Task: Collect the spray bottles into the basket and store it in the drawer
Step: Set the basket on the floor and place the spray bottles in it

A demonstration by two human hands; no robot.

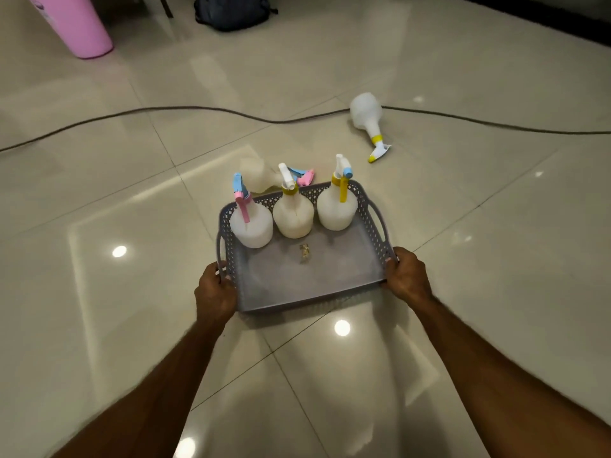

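A grey perforated basket rests on the tiled floor in the middle of the head view. Three white spray bottles stand upright along its far side: one with a pink and blue trigger, one with a yellow collar, one with a yellow trigger. My left hand grips the basket's near left corner. My right hand grips its near right corner. Behind the basket a bottle with a pink and blue head lies on the floor. Another bottle with a yellow nozzle lies farther right.
A dark cable runs across the floor behind the bottles. A pink bin stands at the far left and a dark backpack at the back. A small scrap lies in the basket. No drawer is in view.
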